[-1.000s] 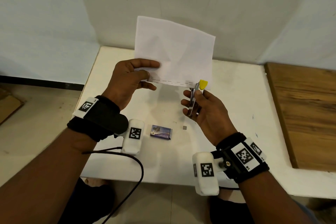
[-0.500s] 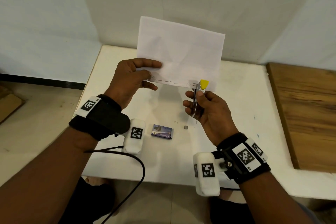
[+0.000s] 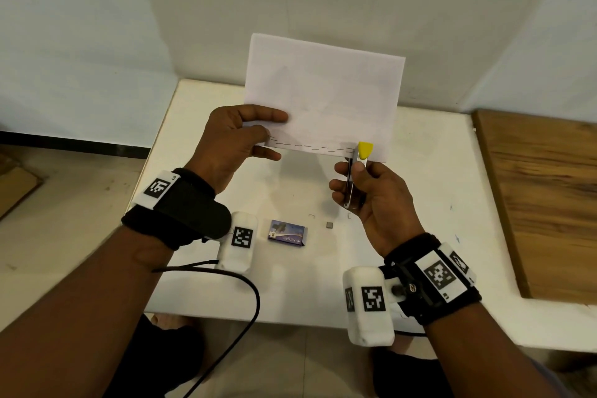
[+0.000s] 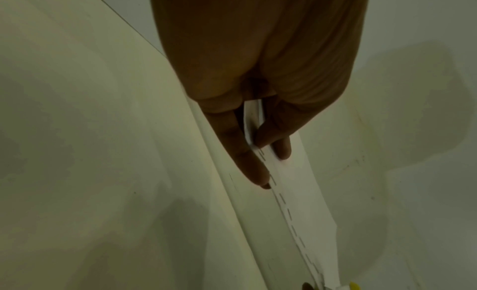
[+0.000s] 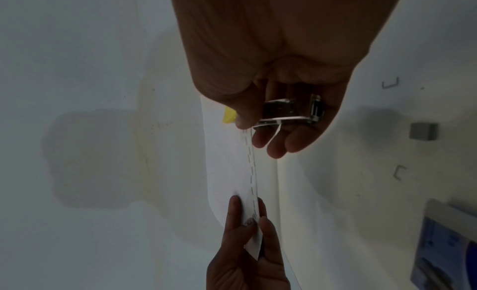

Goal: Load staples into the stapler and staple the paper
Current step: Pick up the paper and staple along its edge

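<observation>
Gripping the stapler (image 3: 354,184) with curled fingers and thumb, the right hand (image 3: 371,200) sits right of centre in the head view, its yellow tip against the lower right edge of the paper (image 3: 326,97). The left hand (image 3: 231,145), at centre left, pinches the paper's lower left corner, holding the sheet upright above the table (image 3: 436,203). A staple box (image 3: 287,233) lies below, between the wrists.
</observation>
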